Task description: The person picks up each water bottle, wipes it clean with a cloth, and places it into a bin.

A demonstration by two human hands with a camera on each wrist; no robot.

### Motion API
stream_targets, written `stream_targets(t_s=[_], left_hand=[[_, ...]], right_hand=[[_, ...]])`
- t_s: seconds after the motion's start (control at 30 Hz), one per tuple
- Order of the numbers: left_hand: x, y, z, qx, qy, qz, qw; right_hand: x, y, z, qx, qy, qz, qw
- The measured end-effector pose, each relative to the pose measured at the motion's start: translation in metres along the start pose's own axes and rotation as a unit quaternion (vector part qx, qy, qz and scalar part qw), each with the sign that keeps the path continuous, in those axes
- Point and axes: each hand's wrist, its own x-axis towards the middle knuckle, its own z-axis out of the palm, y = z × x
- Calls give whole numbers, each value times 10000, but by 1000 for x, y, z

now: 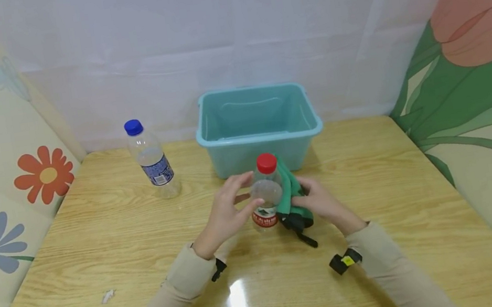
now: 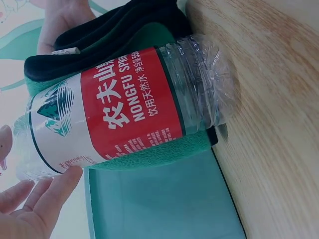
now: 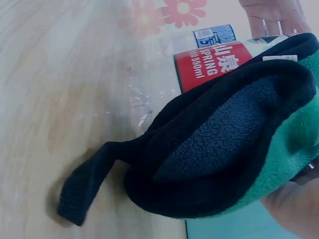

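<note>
A clear bottle (image 1: 267, 192) with a red cap and red label stands on the wooden table (image 1: 110, 237) in front of the bin. My left hand (image 1: 244, 193) touches its left side with thumb and spread, fairly straight fingers (image 2: 45, 191). My right hand (image 1: 312, 199) grips a green and black fleece cloth (image 1: 293, 205) and presses it against the bottle's right side. In the left wrist view the cloth (image 2: 164, 149) lies behind the bottle (image 2: 129, 109). The right wrist view shows the cloth (image 3: 224, 149) bunched in my right hand (image 3: 294, 209), a black strap trailing onto the table.
A teal plastic bin (image 1: 259, 133) stands empty behind the bottle, near the back wall. A second clear bottle (image 1: 151, 159) with a blue cap stands at the back left. A small white scrap (image 1: 107, 296) lies on the table's front left. Padded floral walls close in both sides.
</note>
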Motion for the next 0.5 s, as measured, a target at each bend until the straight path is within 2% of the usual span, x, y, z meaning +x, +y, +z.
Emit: stream_targets(t_s=[0.23, 0.5], left_hand=[[1, 2, -2, -12, -54, -62, 10000], [0, 1, -2, 24, -113, 0, 9999]], right_hand=[[0, 1, 2, -56, 38, 50, 10000], [-3, 1, 4, -55, 419, -97, 9991]])
